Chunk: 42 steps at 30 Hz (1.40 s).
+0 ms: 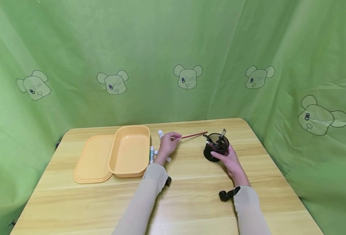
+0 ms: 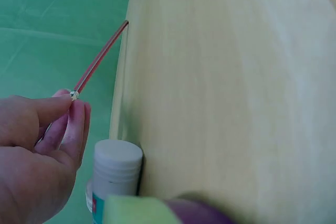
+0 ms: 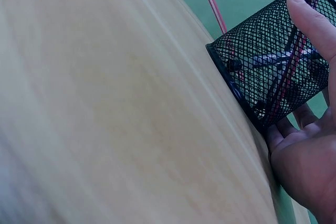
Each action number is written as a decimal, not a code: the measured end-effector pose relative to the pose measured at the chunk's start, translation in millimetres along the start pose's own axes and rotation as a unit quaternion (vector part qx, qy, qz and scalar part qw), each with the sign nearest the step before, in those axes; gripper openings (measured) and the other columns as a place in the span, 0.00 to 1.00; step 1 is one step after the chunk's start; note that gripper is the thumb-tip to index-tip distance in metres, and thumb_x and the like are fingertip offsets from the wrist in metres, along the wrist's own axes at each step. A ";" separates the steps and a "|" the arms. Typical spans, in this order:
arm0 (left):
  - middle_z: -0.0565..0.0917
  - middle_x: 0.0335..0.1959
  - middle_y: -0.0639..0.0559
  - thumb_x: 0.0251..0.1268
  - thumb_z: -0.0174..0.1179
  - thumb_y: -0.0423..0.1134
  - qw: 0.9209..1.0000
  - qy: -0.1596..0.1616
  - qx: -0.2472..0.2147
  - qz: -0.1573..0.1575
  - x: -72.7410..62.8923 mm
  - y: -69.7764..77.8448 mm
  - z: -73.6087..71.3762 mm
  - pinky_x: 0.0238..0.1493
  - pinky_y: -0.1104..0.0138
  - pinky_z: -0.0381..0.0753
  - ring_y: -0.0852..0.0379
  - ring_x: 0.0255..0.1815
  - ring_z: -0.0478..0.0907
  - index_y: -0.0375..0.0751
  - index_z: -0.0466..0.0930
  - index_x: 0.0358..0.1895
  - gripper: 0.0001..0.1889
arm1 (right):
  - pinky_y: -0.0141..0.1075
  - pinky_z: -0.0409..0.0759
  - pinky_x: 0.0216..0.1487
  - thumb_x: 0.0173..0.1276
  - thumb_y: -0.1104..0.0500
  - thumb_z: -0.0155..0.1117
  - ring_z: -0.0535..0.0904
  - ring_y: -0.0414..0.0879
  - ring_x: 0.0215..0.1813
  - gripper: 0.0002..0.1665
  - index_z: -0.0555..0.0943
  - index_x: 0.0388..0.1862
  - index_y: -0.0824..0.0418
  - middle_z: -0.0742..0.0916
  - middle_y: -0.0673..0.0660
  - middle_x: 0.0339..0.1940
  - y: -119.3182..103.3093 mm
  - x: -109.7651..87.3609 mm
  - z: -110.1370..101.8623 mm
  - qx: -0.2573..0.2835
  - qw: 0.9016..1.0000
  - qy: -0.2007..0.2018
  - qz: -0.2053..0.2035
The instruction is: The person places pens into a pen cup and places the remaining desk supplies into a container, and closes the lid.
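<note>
My left hand point(image 1: 168, 143) pinches one end of a slim red striped pencil point(image 1: 194, 134) between thumb and fingertips, its far end pointing right toward the pen holder. In the left wrist view the pencil point(image 2: 101, 57) slants up and away from the fingers. My right hand point(image 1: 233, 163) grips a black mesh pen holder point(image 1: 209, 156) from its right side, thumb across the front. Several pens stand inside the holder, dimly visible through the mesh in the right wrist view. White-capped glue sticks point(image 1: 152, 155) lie near my left hand, one point(image 2: 117, 166) just below it in the left wrist view.
Left of my left hand is an orange plastic box point(image 1: 128, 174), its inside bare. Its flat lid point(image 1: 93, 160) lies beside it on the left. All rest on a wooden table point(image 1: 196, 202), with a green curtain point(image 1: 149, 42) around its back and sides.
</note>
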<state>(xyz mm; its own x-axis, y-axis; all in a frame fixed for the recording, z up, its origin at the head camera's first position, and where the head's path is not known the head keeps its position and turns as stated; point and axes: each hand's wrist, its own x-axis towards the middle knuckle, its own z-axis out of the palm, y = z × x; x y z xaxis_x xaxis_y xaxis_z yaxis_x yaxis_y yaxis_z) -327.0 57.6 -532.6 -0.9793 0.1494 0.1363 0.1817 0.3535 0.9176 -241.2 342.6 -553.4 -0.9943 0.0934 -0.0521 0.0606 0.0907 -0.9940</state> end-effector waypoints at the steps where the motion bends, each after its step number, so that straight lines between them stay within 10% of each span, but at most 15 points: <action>1: 0.91 0.46 0.44 0.71 0.64 0.29 1.000 0.003 0.002 0.002 0.1 0.4 -0.4 0.49 0.64 0.87 0.50 0.45 0.86 0.39 0.90 0.48 0.08 | 0.19 0.70 0.66 0.68 0.61 0.74 0.72 0.38 0.70 0.53 0.54 0.85 0.57 0.68 0.65 0.81 -0.4 -0.1 0.0 0.000 1.000 0.000 0.000; 26: 0.92 0.40 0.45 0.71 0.67 0.35 0.988 0.101 -0.112 0.032 1.6 18.9 -3.1 0.43 0.71 0.88 0.54 0.41 0.89 0.37 0.89 0.47 0.08 | 0.18 0.71 0.63 0.67 0.61 0.76 0.74 0.29 0.63 0.54 0.54 0.84 0.61 0.68 0.67 0.80 4.9 2.6 -2.0 0.004 1.000 0.004 -0.015; 36: 0.92 0.40 0.45 0.71 0.67 0.35 0.982 0.112 -0.150 0.025 -1.1 24.8 -6.3 0.52 0.51 0.89 0.54 0.41 0.89 0.34 0.88 0.49 0.10 | 0.20 0.69 0.68 0.68 0.58 0.76 0.65 0.53 0.79 0.55 0.53 0.85 0.55 0.67 0.64 0.82 5.5 2.8 -1.3 -0.015 1.000 0.000 -0.002; 42: 0.92 0.40 0.44 0.71 0.67 0.35 0.978 0.129 -0.161 0.037 -0.1 32.5 -9.1 0.49 0.58 0.90 0.53 0.41 0.90 0.35 0.89 0.47 0.09 | 0.20 0.70 0.65 0.67 0.58 0.76 0.72 0.38 0.69 0.54 0.54 0.84 0.57 0.68 0.66 0.81 4.5 2.3 -1.2 -0.011 1.000 0.003 -0.009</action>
<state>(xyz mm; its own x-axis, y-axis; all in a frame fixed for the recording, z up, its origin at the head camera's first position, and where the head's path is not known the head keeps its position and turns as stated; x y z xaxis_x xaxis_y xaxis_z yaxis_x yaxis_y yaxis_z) -321.8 60.8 -499.3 -0.9619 -0.0898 0.2582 0.2560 0.0352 0.9660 -243.1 344.4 -557.9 -0.9947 0.0967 -0.0341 0.0452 0.1151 -0.9923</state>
